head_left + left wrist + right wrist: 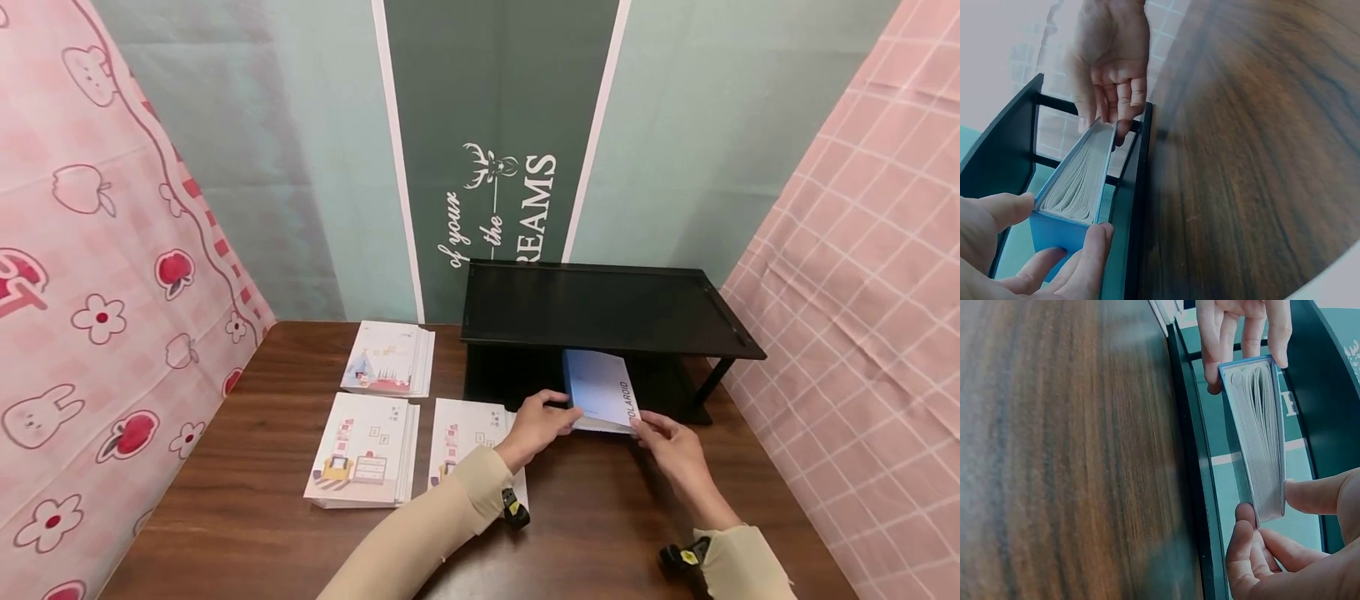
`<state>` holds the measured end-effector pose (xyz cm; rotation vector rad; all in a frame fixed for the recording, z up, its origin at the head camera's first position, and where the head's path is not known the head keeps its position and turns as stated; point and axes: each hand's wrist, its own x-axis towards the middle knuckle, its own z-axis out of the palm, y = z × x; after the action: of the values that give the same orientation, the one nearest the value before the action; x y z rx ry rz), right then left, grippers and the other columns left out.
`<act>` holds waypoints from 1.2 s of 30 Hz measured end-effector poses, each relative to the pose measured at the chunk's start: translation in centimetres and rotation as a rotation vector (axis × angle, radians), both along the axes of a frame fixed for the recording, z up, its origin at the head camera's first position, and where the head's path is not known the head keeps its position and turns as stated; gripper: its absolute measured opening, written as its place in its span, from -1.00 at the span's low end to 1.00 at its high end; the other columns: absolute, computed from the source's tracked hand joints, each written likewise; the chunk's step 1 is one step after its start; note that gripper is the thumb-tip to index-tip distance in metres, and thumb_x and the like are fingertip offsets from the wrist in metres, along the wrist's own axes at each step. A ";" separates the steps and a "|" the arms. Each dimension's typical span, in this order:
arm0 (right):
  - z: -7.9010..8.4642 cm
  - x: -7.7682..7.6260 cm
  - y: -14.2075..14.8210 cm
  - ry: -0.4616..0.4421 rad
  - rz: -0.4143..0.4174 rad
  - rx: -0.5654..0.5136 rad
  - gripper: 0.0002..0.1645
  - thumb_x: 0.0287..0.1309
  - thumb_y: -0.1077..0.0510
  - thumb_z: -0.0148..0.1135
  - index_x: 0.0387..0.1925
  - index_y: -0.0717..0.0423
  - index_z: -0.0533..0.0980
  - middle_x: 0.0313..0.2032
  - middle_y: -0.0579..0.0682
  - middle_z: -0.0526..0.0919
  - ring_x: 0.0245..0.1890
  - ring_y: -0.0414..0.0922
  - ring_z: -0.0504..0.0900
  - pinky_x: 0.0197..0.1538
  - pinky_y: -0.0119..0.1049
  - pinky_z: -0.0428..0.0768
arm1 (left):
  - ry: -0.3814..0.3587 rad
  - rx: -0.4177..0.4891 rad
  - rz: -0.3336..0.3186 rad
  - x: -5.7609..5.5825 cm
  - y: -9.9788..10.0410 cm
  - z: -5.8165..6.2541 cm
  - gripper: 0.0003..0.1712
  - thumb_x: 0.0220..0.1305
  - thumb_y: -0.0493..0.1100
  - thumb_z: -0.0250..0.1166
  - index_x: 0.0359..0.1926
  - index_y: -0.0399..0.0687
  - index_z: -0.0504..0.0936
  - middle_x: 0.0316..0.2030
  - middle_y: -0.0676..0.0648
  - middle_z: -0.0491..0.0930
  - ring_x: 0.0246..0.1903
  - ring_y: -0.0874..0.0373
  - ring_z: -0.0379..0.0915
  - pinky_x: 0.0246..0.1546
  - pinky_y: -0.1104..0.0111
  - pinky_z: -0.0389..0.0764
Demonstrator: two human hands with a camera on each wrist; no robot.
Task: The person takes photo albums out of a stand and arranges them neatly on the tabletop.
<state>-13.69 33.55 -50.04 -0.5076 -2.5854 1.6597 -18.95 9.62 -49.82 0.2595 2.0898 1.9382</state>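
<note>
A blue and white photo album point(602, 387) marked POLAROID is held in both hands at the front opening of a black two-tier shelf point(592, 304). My left hand point(538, 429) grips its blue spine side, thumb on one cover and fingers on the other, as the left wrist view shows. At the opposite edge my right hand point(678, 457) pinches the near corner between thumb and fingers. The album's page edges point(1257, 437) face the wrist cameras, slightly fanned. Its far end lies under the shelf's top board, above the lower board point(1138, 237).
Left of the shelf stand two piles of white illustrated albums, a back pile point(386, 358) and a front pile point(362, 450). A third pile point(467, 437) is partly hidden by my left forearm. Patterned cloths point(847, 275) hang around the wooden table point(247, 467).
</note>
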 end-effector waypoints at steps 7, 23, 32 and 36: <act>-0.1 0.6 -0.3 -0.004 0.012 -0.003 -0.29 0.53 -0.04 0.32 0.42 0.41 0.45 0.07 0.16 0.77 -0.18 -0.28 0.71 -0.09 -0.47 0.68 | 0.064 -0.049 -0.031 0.8 -0.7 0.0 -0.50 0.46 -0.05 0.47 0.26 -0.24 0.62 -0.12 -0.16 0.84 -0.13 -0.19 0.81 -0.25 0.40 0.69; 0.2 2.2 -1.3 0.076 0.058 0.033 -0.36 0.55 0.04 0.32 0.36 0.47 0.48 0.11 0.32 0.72 -0.18 -0.27 0.72 -0.11 -0.44 0.72 | 0.064 -0.094 -0.021 2.6 -2.1 0.3 -0.51 0.46 -0.02 0.47 0.25 -0.18 0.61 -0.13 -0.07 0.81 -0.28 0.14 0.77 -0.30 0.40 0.69; 0.4 3.2 -2.0 0.085 0.060 0.030 -0.38 0.54 0.05 0.33 0.36 0.44 0.49 0.12 0.30 0.73 -0.19 -0.36 0.70 -0.12 -0.48 0.69 | 0.116 -0.127 -0.025 3.8 -3.1 0.4 -0.52 0.47 -0.01 0.46 0.24 -0.18 0.65 -0.01 -0.11 0.80 -0.03 0.12 0.76 -0.10 0.33 0.77; 0.4 3.6 -2.5 0.084 0.054 0.030 -0.40 0.54 0.07 0.32 0.36 0.43 0.50 0.12 0.31 0.72 -0.18 -0.35 0.70 -0.13 -0.51 0.67 | 0.130 -0.112 -0.034 4.2 -3.6 0.4 -0.53 0.47 -0.04 0.46 0.24 -0.21 0.65 0.00 -0.14 0.80 0.01 0.11 0.76 -0.08 0.34 0.77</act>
<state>-10.06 31.04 -49.61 -0.3615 -2.5818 1.6173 -14.73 6.00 -49.41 0.4039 2.2517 1.8223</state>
